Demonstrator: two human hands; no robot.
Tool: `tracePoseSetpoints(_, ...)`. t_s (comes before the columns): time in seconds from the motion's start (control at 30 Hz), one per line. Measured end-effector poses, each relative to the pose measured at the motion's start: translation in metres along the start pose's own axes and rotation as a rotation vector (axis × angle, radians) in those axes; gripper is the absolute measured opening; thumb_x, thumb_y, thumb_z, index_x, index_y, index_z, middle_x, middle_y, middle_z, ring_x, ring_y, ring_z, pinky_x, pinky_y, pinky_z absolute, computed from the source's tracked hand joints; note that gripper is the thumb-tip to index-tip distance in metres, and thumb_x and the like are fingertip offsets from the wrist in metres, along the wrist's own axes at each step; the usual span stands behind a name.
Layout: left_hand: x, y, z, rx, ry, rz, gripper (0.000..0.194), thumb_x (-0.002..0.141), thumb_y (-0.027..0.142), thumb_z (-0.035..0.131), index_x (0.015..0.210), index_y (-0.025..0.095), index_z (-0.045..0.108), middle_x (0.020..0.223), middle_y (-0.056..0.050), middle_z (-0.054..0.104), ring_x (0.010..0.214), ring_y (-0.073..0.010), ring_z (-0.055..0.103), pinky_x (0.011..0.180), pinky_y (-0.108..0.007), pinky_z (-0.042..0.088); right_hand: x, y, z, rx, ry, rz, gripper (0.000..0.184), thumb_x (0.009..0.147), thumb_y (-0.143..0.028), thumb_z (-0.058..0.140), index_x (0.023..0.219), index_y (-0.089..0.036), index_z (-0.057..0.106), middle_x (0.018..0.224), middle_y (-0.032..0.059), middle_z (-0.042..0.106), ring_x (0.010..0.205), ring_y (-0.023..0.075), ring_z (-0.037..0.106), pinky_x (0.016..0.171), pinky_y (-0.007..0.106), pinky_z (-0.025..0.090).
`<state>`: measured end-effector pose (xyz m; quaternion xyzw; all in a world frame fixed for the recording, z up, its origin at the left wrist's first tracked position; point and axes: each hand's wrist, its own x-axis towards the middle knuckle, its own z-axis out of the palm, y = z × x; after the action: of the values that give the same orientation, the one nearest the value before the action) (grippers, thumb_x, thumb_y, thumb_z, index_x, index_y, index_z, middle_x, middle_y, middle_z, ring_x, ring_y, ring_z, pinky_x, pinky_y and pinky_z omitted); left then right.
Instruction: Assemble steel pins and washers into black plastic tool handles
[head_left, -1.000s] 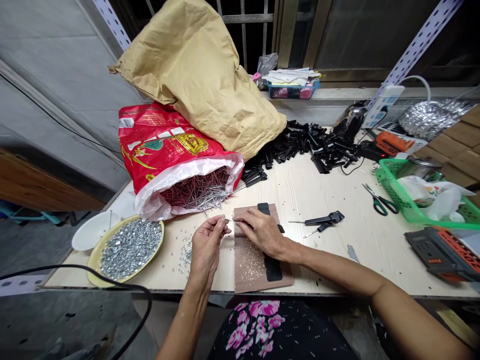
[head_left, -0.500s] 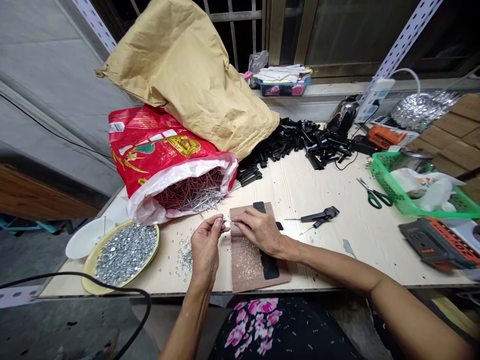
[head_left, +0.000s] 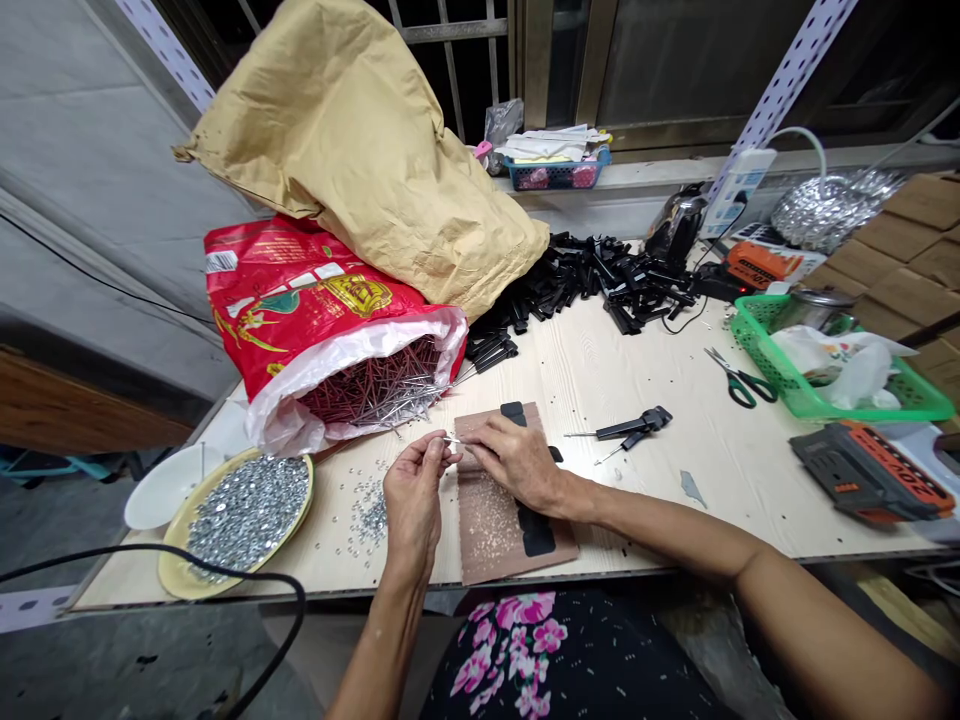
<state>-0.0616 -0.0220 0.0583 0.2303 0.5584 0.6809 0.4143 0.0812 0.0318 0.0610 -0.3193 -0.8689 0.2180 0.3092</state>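
My left hand [head_left: 415,490] is closed, thumb and fingertips pinching a thin silvery metal pin [head_left: 451,440]. My right hand [head_left: 517,462] meets it from the other side, its fingertips closed at the pin's far end; the fingers hide most of the pin. Under my right hand lies a brown board [head_left: 487,545] with black pads and pale crumbs on it. Small silvery metal rings [head_left: 369,515] are scattered beside my left hand. A yellow bowl [head_left: 171,575] full of similar pieces stands to the left.
Behind my hands a red bag [head_left: 277,300] spills long thin metal rods, under a brown paper sack [head_left: 360,150]. Black plastic parts [head_left: 592,275] are heaped at the back. On the right are two black-handled pieces [head_left: 630,428], scissors [head_left: 742,380], a green basket [head_left: 806,405] and a battery pack [head_left: 862,475].
The camera view has shifted slightly, so the scene sits a little further left. Both hands stay together at the pin with almost the same pose.
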Motion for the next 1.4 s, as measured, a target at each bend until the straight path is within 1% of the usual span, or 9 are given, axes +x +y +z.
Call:
tracePoseSetpoints(0.13,-0.0030,0.0021,0.0042,-0.049,-0.007,-0.025,0.032,0.065,0.030,0.076,0.088,0.010,0.067,0.072,-0.002,0.065,0.063,-0.0088,0.060,0.067,-0.022,0.050,-0.0001,0.0009,0.0015,-0.026,-0.006,0.007,0.022,0.094,-0.024,0.046,0.105,-0.018,0.063,0.093,0.0044,0.060,0.084,0.0129,0.059,0.077,0.023,0.049)
tracePoseSetpoints(0.27,-0.0029,0.0033,0.0042,-0.090,0.047,-0.026,0.032,0.060,0.027,0.079,0.084,0.010,0.068,0.075,-0.002,0.066,0.061,-0.0078,0.060,0.066,-0.022,0.051,-0.0019,0.0015,0.0026,-0.049,-0.010,0.003,0.022,0.093,-0.024,0.046,0.104,-0.019,0.064,0.091,0.0038,0.059,0.082,0.0127,0.059,0.075,0.023,0.048)
tracePoseSetpoints(0.4,-0.0019,0.0016,0.0031,-0.083,0.036,-0.030,0.032,0.061,0.027,0.079,0.086,0.010,0.068,0.076,-0.002,0.067,0.063,-0.0082,0.061,0.067,-0.021,0.052,-0.0035,0.0020,0.0024,-0.054,0.005,0.006,0.023,0.094,-0.024,0.044,0.104,-0.019,0.064,0.091,0.0039,0.059,0.082,0.0127,0.059,0.074,0.023,0.048)
tracePoseSetpoints(0.57,-0.0027,0.0000,0.0046,-0.109,0.046,-0.051,0.033,0.058,0.025,0.081,0.083,0.010,0.068,0.074,-0.002,0.067,0.061,-0.0079,0.061,0.066,-0.021,0.052,-0.0033,0.0022,0.0023,-0.056,-0.008,0.014,0.022,0.094,-0.026,0.044,0.104,-0.019,0.063,0.091,0.0040,0.059,0.082,0.0126,0.059,0.074,0.023,0.048)
tracePoseSetpoints(0.73,-0.0018,0.0003,0.0058,-0.113,0.020,-0.070,0.034,0.057,0.025,0.082,0.084,0.010,0.067,0.072,-0.002,0.067,0.061,-0.0089,0.062,0.066,-0.022,0.052,-0.0040,0.0026,0.0032,-0.089,-0.018,0.039,0.022,0.095,-0.026,0.044,0.104,-0.019,0.062,0.093,0.0038,0.060,0.081,0.0126,0.059,0.071,0.022,0.045)
tracePoseSetpoints(0.9,-0.0009,-0.0017,0.0046,-0.093,-0.017,-0.128,0.039,0.052,0.024,0.084,0.083,0.011,0.066,0.069,-0.001,0.067,0.056,-0.0086,0.061,0.062,-0.020,0.050,-0.0063,0.0021,0.0017,-0.216,-0.023,0.028,0.016,0.092,-0.026,0.047,0.099,-0.019,0.060,0.094,0.0037,0.060,0.081,0.0135,0.057,0.062,0.022,0.040)
tracePoseSetpoints(1.1,-0.0010,-0.0007,0.0032,-0.037,-0.057,-0.150,0.040,0.056,0.030,0.081,0.088,0.010,0.069,0.072,-0.002,0.067,0.059,-0.0077,0.060,0.063,-0.020,0.050,-0.0074,0.0015,-0.0029,-0.320,-0.012,0.005,0.018,0.095,-0.027,0.043,0.094,-0.021,0.060,0.087,0.0032,0.059,0.081,0.0142,0.055,0.054,0.023,0.032)
tracePoseSetpoints(1.27,0.0016,-0.0008,0.0004,0.015,-0.062,-0.148,0.040,0.051,0.031,0.084,0.081,0.010,0.068,0.064,0.000,0.064,0.054,-0.0084,0.058,0.059,-0.022,0.050,-0.0083,0.0036,-0.0018,-0.298,0.007,-0.028,0.018,0.095,-0.030,0.044,0.094,-0.020,0.060,0.086,0.0032,0.060,0.080,0.0138,0.055,0.057,0.024,0.033)
tracePoseSetpoints(1.4,0.0044,-0.0050,-0.0034,-0.010,-0.077,-0.179,0.037,0.050,0.028,0.085,0.076,0.010,0.066,0.064,0.001,0.063,0.052,-0.0071,0.058,0.055,-0.018,0.049,-0.0087,0.0052,-0.0020,-0.318,0.018,-0.045,0.020,0.095,-0.028,0.044,0.091,-0.019,0.061,0.084,0.0028,0.061,0.077,0.0135,0.055,0.058,0.025,0.033)
